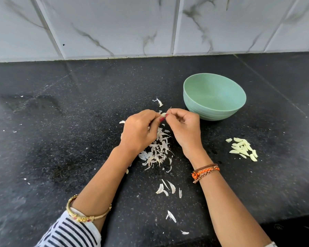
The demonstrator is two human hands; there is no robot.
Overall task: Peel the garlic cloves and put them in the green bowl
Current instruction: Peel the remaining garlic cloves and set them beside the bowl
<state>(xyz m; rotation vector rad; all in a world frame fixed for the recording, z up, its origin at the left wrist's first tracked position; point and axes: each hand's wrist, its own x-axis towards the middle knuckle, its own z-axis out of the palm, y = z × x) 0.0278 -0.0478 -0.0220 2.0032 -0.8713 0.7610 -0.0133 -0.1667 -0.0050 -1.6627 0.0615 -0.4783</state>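
My left hand (139,131) and my right hand (184,129) meet above the black counter and pinch one small garlic clove (163,114) between their fingertips. Most of the clove is hidden by the fingers. The green bowl (191,98) stands just beyond and to the right of my right hand; no cloves show on the part of its inside that I can see. A heap of several peeled, pale yellow garlic cloves (243,148) lies on the counter to the right of my right wrist.
A pile of white garlic skins (158,148) lies under and between my hands. Loose skin flakes (168,188) are scattered toward the near edge. The marble-tiled wall (150,25) closes off the counter at the back.
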